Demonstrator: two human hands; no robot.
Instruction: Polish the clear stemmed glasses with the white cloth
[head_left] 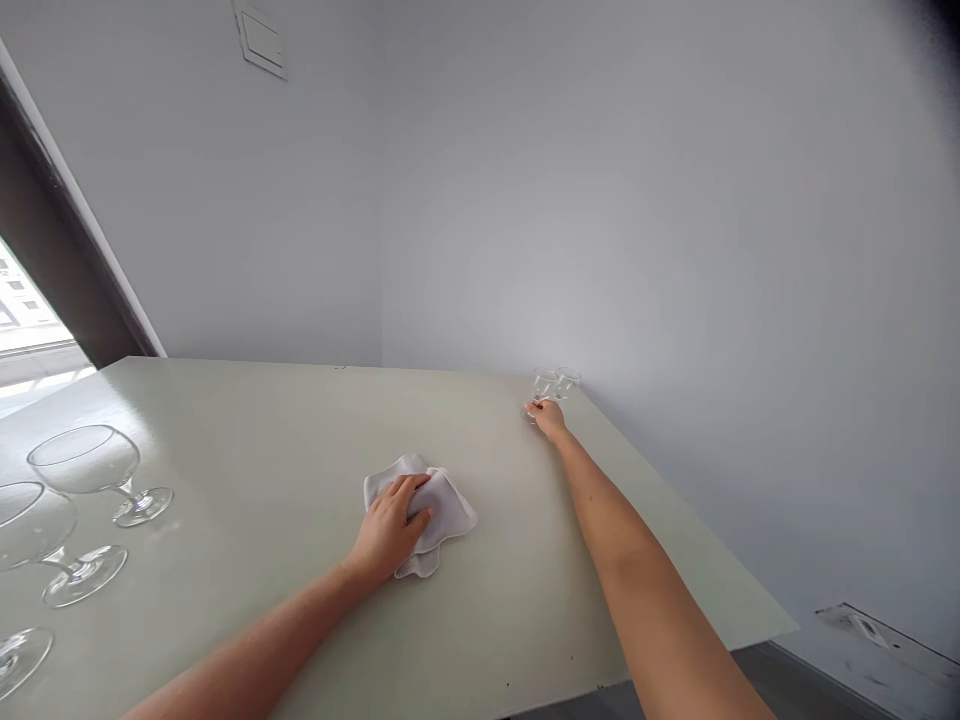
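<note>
My left hand [393, 530] rests on a folded white cloth [450, 510] in the middle of the table, its fingers and thumb curled over the fabric. Stretched far out, my right hand [547, 416] pinches the lower part of a clear stemmed glass [544, 382] near the table's far right edge. The glass stands upright close to the wall; its stem is partly hidden by my fingers. Right beside it is a second clear glass [568, 381] of similar shape.
Several large stemmed glasses, among them one wine glass [86, 460], stand along the left side of the pale table [262, 430]. Grey walls [600, 200] meet behind the table. A light switch [262, 42] is at upper left, and a socket plate [868, 628] sits low on the right.
</note>
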